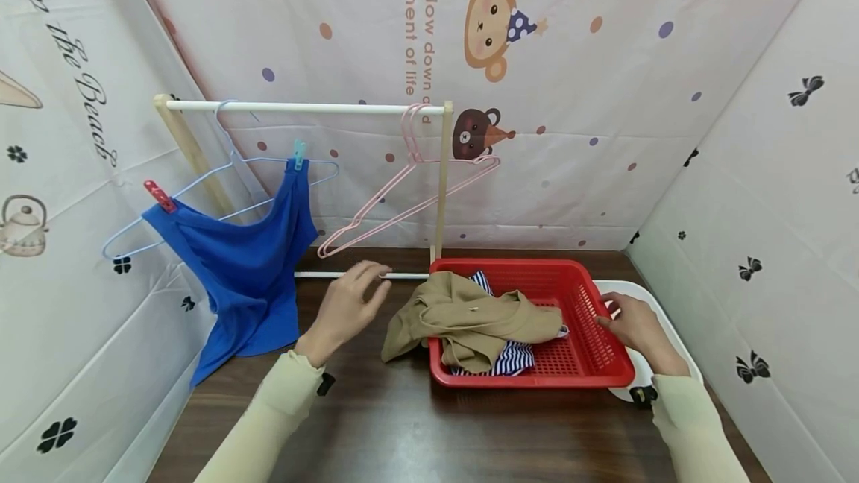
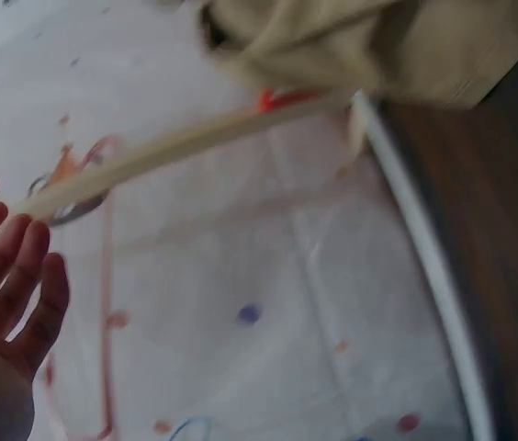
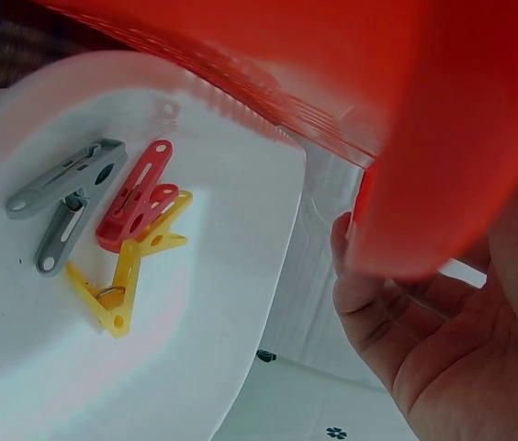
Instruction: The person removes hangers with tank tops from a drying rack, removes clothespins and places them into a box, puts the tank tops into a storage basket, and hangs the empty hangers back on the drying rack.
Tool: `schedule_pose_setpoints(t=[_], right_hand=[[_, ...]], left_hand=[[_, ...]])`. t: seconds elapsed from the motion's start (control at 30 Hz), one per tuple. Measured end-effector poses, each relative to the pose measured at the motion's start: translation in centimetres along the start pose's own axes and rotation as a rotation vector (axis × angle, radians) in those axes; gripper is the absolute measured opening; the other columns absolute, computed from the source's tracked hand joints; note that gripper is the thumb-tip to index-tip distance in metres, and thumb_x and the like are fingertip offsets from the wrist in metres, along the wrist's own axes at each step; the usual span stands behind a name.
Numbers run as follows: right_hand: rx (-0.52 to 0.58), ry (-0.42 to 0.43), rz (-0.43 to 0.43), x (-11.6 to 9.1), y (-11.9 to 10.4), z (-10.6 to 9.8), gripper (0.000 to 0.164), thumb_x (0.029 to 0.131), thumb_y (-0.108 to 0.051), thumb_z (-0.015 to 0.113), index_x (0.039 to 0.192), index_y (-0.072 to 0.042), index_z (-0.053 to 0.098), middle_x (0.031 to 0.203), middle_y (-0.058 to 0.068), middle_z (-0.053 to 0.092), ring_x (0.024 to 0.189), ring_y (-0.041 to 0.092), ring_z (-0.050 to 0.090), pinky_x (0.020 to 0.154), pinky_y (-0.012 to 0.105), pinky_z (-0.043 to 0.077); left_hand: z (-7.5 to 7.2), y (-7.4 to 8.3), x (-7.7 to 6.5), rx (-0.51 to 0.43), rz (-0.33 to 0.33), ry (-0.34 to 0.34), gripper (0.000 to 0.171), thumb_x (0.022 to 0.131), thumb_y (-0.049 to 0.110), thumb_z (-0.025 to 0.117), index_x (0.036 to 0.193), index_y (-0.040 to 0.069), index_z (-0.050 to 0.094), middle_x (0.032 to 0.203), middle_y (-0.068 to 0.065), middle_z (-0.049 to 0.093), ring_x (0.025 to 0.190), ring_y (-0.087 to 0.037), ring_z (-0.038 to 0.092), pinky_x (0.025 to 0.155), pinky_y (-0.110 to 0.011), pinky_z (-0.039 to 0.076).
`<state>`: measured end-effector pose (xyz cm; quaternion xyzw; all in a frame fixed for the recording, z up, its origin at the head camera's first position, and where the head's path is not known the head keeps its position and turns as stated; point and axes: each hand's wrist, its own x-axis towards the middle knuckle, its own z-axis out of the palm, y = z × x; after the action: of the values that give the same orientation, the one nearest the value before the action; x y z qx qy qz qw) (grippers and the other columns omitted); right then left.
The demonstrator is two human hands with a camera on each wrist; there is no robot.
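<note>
My left hand (image 1: pixel 349 308) hovers with relaxed fingers between the hanging blue garment (image 1: pixel 251 263) and a red plastic basket (image 1: pixel 537 381). Nothing is in its grasp, and the left wrist view shows the same loose fingers (image 2: pixel 40 308). My right hand (image 1: pixel 637 326) grips the basket's right rim, fingers and thumb curled round it in the right wrist view. In the basket lies a khaki garment (image 1: pixel 470 311), draped over the left rim down towards the table. Beneath it shows blue-and-white striped cloth (image 1: pixel 513 358).
A white-barred drying rack (image 1: pixel 302 106) stands behind, holding pink hangers (image 1: pixel 382 207) and a blue hanger (image 1: pixel 124 252). Red (image 1: pixel 159 196) and teal pegs (image 1: pixel 299 155) clip the blue garment. The white tray (image 3: pixel 241 230) under the basket's right side bears grey (image 3: pixel 75 197), red (image 3: pixel 135 197) and yellow pegs (image 3: pixel 121 289).
</note>
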<state>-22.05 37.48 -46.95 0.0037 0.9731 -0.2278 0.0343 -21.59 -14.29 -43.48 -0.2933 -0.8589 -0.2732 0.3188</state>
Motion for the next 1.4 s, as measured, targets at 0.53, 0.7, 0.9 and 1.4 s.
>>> schedule_pose_setpoints(t=[0.53,0.7,0.9,1.4], right_hand=[[0.012,-0.001,0.019,-0.1,-0.1,0.0,0.045,0.086,-0.013,0.072,0.125,0.004,0.057,0.103,0.026,0.063,0.078,0.024,0.062,0.057,0.032,0.056],[0.009,-0.003,0.028,-0.1,-0.1,0.1,0.045,0.087,-0.012,0.072,0.126,0.005,0.056,0.102,0.026,0.063,0.077,0.024,0.062,0.057,0.032,0.055],[-0.006,0.005,0.015,0.0,-0.1,0.1,0.045,0.086,-0.012,0.072,0.125,0.005,0.057,0.102,0.026,0.063,0.078,0.024,0.063,0.056,0.033,0.055],[0.004,0.008,0.022,0.0,0.1,0.2,0.046,0.086,-0.012,0.072,0.125,0.006,0.056,0.103,0.027,0.063,0.078,0.025,0.063,0.057,0.033,0.056]], left_hand=[[6.6,-0.4,-4.7,-0.080,-0.180,-0.526,0.051,0.087,0.030,0.073,0.133,0.015,0.056,0.125,-0.001,0.062,0.107,-0.016,0.064,0.086,-0.038,0.054],[7.6,-0.3,-5.0,-0.063,-0.095,-0.431,0.029,0.089,0.017,0.070,0.118,0.014,0.066,0.113,0.000,0.069,0.100,-0.015,0.067,0.084,-0.036,0.055],[7.2,-0.3,-4.4,-0.075,-0.060,-0.327,0.016,0.092,0.012,0.067,0.108,0.013,0.071,0.103,0.000,0.074,0.086,-0.010,0.069,0.074,-0.029,0.056],[6.4,5.0,2.8,-0.092,0.096,-0.287,0.020,0.095,0.014,0.058,0.110,0.017,0.072,0.095,0.005,0.071,0.071,-0.003,0.057,0.066,-0.021,0.051]])
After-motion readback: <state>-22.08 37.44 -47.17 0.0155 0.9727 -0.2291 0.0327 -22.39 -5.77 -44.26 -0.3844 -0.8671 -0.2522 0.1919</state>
